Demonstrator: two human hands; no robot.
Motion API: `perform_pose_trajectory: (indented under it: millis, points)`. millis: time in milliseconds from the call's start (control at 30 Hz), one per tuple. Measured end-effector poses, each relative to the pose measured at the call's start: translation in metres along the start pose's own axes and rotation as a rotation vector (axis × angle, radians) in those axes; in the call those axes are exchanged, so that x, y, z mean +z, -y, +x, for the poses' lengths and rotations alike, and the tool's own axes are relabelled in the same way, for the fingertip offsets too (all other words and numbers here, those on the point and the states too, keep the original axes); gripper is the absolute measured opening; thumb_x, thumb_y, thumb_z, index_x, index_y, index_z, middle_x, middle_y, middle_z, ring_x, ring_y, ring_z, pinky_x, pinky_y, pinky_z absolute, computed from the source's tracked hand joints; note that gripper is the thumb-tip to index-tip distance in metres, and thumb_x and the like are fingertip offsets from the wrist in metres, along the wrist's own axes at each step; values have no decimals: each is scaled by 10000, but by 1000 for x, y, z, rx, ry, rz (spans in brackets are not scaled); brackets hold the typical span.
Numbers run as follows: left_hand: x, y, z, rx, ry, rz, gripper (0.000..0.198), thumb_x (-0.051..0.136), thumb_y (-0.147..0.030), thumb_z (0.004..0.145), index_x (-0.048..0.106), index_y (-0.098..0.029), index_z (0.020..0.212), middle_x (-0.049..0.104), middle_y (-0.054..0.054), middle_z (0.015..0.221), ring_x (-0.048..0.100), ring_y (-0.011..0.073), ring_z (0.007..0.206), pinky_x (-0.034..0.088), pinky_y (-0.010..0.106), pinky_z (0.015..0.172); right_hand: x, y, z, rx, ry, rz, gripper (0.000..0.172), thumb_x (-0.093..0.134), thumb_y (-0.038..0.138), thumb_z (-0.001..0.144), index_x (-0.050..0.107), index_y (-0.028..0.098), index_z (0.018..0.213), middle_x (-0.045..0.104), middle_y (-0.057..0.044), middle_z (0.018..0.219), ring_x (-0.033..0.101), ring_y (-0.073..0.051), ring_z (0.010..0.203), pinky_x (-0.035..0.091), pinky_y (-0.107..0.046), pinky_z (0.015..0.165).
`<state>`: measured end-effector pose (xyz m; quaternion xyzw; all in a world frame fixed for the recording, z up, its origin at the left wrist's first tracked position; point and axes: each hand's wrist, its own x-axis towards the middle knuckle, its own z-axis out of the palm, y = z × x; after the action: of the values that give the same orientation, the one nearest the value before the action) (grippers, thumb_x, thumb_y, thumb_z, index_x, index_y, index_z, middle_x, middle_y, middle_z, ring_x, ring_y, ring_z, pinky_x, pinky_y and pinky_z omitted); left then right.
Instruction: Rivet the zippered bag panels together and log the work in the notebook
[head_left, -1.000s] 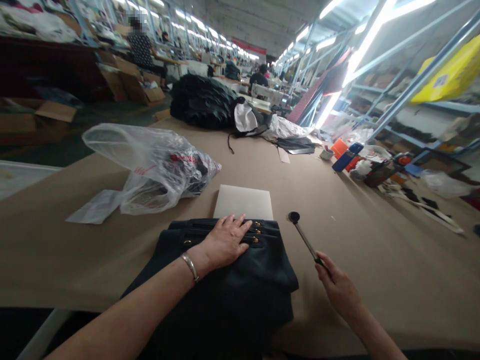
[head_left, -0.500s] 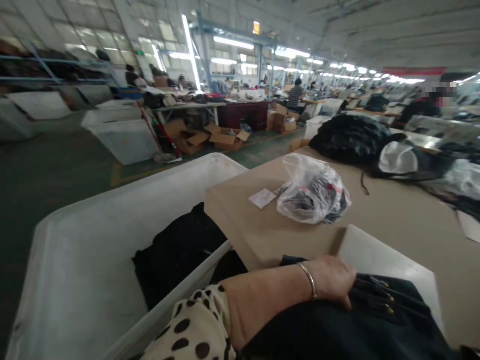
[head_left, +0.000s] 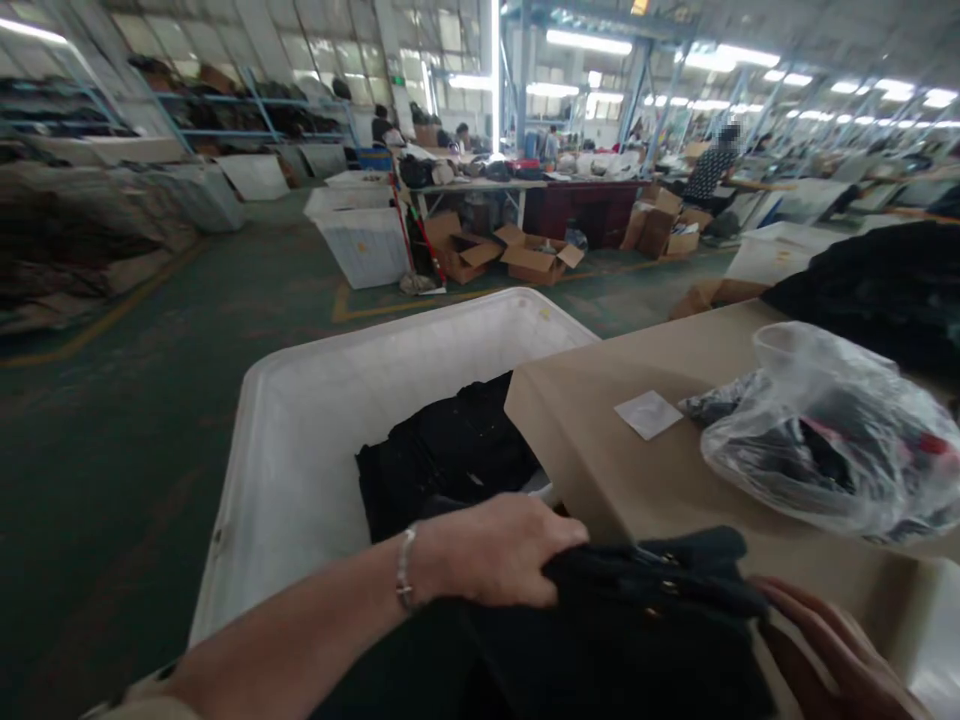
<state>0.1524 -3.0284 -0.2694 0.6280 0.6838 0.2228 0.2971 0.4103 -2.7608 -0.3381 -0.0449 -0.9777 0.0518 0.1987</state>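
Observation:
My left hand point(head_left: 499, 550), with a silver bracelet at the wrist, is closed on a dark fabric piece point(head_left: 622, 650) that has folded, strap-like layers and small gold-coloured metal fittings. The top edge is bunched in its grip. At the piece's right end is my right hand point(head_left: 832, 650), fingers stretched out and apart, touching or very near the fabric; part of it is cut off by the frame. Beyond my left forearm, a stack of similar dark fabric pieces point(head_left: 450, 450) lies inside a large white plastic bin point(head_left: 300, 430).
A brown-covered table point(head_left: 592, 400) stands at the right, its corner overhanging the bin. On it are a white paper square point(head_left: 648, 414), a clear plastic bag point(head_left: 825, 430) with dark contents and a black heap point(head_left: 877, 290). Cardboard boxes point(head_left: 536, 255) and another white bin point(head_left: 360, 235) stand farther off.
My view has turned left. My left hand has drawn the dark fabric piece leftward off the table's metal-looking part toward the bin. My right hand has come into view.

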Motion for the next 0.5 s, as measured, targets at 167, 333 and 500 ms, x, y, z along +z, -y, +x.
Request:
perform_pose_trajectory:
  millis: [167, 333, 500]
  points:
    - [-56, 63, -92, -384, -23, 288, 143, 508, -87, 732, 547, -216, 780, 615, -40, 743, 604, 132, 747, 393, 233, 677, 33, 23, 28, -150, 99, -86, 251, 477, 323, 879, 600, 278, 1093, 675, -28, 1023, 665, -167, 885, 578, -257, 686]
    - [-78, 167, -95, -656, 79, 525, 251, 508, -6, 695, 667, -191, 756, 693, 50, 800, 636, 252, 911, 364, 441, 932, 45, 16, 22, -139, 69, -150, 261, 508, 340, 838, 624, 264, 1059, 683, -45, 996, 664, -185, 853, 575, -279, 642]
    - [-78, 277, -68, -795, 3, 590, 395, 631, -144, 784, 623, -207, 1174, 418, 89, 1449, 177, 367, 1402, 25, 642, 1099, 44, 17, 21, -81, 104, -158, 247, 523, 363, 843, 626, 281, 1052, 674, -30, 1011, 647, -185, 885, 562, -285, 676]
